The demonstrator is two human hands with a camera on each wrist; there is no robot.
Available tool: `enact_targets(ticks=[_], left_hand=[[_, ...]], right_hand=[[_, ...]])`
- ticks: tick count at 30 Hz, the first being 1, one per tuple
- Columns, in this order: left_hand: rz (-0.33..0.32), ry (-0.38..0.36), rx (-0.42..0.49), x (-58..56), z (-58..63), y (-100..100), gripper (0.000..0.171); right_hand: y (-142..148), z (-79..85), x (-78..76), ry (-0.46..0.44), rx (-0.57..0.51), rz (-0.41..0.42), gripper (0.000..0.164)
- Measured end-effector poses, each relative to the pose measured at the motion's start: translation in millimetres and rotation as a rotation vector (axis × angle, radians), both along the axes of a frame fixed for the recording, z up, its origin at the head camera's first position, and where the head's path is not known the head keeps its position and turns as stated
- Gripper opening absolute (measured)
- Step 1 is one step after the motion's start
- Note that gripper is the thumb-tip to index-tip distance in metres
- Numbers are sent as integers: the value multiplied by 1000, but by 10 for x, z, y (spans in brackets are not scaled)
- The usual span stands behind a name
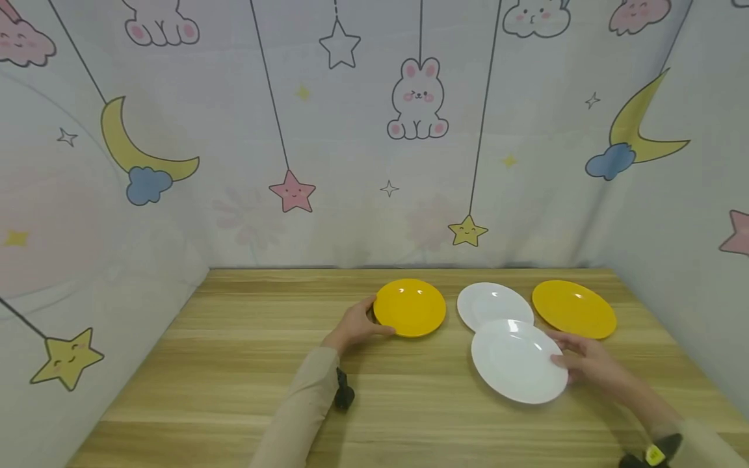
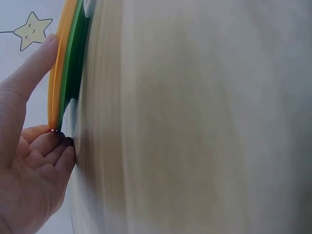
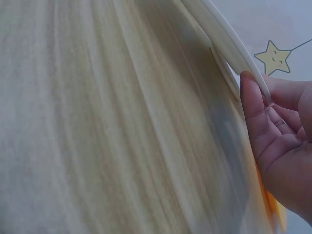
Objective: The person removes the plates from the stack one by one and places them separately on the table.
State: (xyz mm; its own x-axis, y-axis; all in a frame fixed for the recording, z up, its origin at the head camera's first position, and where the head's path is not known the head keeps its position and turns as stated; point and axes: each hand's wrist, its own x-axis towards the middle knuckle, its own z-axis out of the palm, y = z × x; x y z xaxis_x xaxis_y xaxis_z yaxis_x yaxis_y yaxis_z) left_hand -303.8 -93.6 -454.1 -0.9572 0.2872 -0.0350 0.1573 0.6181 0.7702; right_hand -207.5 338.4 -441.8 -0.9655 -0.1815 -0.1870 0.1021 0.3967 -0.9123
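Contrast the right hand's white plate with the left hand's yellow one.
The right hand holds the white plate above the table; the yellow plate has a green layer beneath. In the head view, the white plate partly hides another white plate; the yellow plate is apart from both. Both are round.

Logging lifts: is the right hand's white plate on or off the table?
Off: right wrist view shows a gap below the white plate.

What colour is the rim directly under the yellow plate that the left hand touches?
The lower rim is green; the left wrist view shows it best.
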Motion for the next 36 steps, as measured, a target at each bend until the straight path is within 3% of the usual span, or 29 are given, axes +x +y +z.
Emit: enact_targets(ticks=[12,21,36], left_hand=[[-6,1,-10,10,1,2,93],[-6,0,-2,7,1,1,93],[-4,1,-2,-6,-10,2,93]], right_hand=[[59,-55,137,16,-12,41,66],[66,-158,240,57,-57,65,37],[40,-154,291,14,-7,85,56]])
